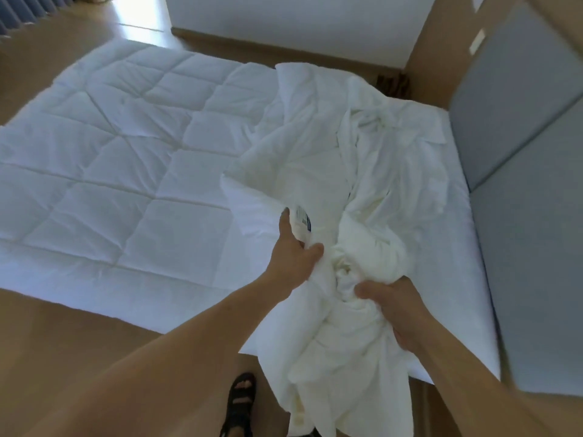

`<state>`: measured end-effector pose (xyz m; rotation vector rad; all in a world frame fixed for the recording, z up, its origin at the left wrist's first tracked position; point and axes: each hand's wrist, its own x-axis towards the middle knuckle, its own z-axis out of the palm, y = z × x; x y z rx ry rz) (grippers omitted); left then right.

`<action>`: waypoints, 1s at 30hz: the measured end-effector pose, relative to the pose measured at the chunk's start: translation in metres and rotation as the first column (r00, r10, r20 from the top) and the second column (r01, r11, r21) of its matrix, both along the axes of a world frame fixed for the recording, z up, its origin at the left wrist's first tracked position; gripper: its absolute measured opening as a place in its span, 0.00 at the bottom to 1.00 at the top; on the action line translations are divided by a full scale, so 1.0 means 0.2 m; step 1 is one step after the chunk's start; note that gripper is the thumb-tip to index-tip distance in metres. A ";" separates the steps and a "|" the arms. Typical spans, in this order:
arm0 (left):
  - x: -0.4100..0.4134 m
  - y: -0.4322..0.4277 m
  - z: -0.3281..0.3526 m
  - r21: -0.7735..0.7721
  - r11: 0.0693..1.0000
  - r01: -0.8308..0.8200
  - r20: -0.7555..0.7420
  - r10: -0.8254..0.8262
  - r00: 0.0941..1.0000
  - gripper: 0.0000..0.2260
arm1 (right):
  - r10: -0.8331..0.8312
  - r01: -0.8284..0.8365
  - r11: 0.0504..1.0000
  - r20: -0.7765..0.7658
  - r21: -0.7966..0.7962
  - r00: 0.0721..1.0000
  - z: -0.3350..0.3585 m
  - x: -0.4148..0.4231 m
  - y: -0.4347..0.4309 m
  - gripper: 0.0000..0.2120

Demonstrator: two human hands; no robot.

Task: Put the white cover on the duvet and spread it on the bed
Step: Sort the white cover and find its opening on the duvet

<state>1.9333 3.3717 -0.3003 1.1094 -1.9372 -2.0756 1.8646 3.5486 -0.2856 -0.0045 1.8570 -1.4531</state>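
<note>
A white quilted duvet (126,159) lies spread flat over the bed, its right part folded and bunched. The white cover (388,171) is crumpled on the right side of the bed and hangs over the near edge. My left hand (291,250) grips a duvet corner that carries a small white and blue label (303,223). My right hand (397,310) grips a bunch of the cover fabric just right of it. Both hands sit close together above the bed's near edge.
A grey padded headboard (520,184) runs along the right side. Wooden floor (79,335) lies in front of the bed and to the left. My sandalled foot (241,402) stands at the bed's near edge. A white wall (299,17) stands behind.
</note>
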 end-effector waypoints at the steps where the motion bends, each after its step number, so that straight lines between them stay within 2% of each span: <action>1: -0.02 0.04 0.00 0.042 0.995 0.094 -0.045 -0.092 0.995 0.39 | -0.026 0.026 1.000 0.004 -0.004 1.000 0.01 -0.02 0.04 0.20; 4: -0.05 0.11 0.02 0.177 0.940 0.291 -0.160 -0.264 0.951 0.33 | -0.073 0.073 0.997 0.024 -0.011 0.997 0.04 -0.06 0.15 0.22; 5: -0.05 0.11 0.02 0.167 0.923 0.348 -0.175 -0.320 0.931 0.34 | -0.086 0.087 0.996 0.034 -0.020 0.996 0.04 -0.08 0.17 0.22; 7: -0.07 0.11 -0.01 -0.012 0.881 0.474 -0.119 -0.472 0.874 0.37 | -0.107 0.110 0.993 0.049 -0.048 0.993 0.05 -0.09 0.21 0.23; 9: -0.09 0.12 -0.03 -0.240 0.789 0.566 -0.002 -0.583 0.812 0.37 | -0.101 0.104 0.993 0.048 -0.059 0.994 0.05 -0.10 0.21 0.24; 11: -0.11 0.12 -0.03 -0.379 0.696 0.610 0.114 -0.619 0.777 0.29 | -0.110 0.113 0.991 0.043 -0.071 0.993 0.04 -0.10 0.20 0.20; 14: -0.12 0.08 -0.03 -0.655 0.391 0.646 0.300 -0.650 0.698 0.08 | -0.142 0.145 0.987 0.052 -0.064 0.988 0.06 -0.10 0.19 0.14; 15: -0.12 0.06 -0.03 -0.697 0.347 0.628 0.288 -0.666 0.688 0.05 | -0.148 0.151 0.987 0.051 -0.061 0.988 0.06 -0.10 0.18 0.13; 17: -0.11 0.04 -0.04 -0.717 0.325 0.616 0.268 -0.688 0.675 0.11 | -0.152 0.154 0.987 0.044 -0.054 0.987 0.07 -0.09 0.16 0.14; 20: -0.14 0.04 -0.05 -0.730 0.186 0.658 0.409 -0.653 0.637 0.13 | -0.169 0.169 0.985 0.021 -0.034 0.985 0.08 -0.06 0.13 0.22; 21: -0.15 0.04 -0.05 -0.724 0.147 0.674 0.448 -0.643 0.621 0.13 | -0.178 0.178 0.984 0.009 -0.025 0.984 0.08 -0.05 0.13 0.21; 23: -0.16 0.07 -0.05 -0.702 0.152 0.695 0.445 -0.668 0.596 0.14 | -0.198 0.198 0.980 -0.029 0.003 0.980 0.09 -0.03 0.11 0.14; 25: -0.17 0.11 -0.03 -0.681 0.205 0.703 0.375 -0.727 0.575 0.16 | -0.188 0.191 0.981 -0.085 0.031 0.979 0.12 -0.01 0.08 0.09; 28: -0.16 0.17 -0.04 -0.601 0.403 0.690 0.174 -0.777 0.605 0.14 | -0.144 0.163 0.982 -0.173 0.099 0.974 0.16 0.01 0.06 0.06; 30: -0.16 0.17 -0.05 -0.523 0.475 0.708 0.098 -0.791 0.604 0.11 | -0.125 0.163 0.972 -0.214 0.167 0.969 0.17 0.02 0.07 0.05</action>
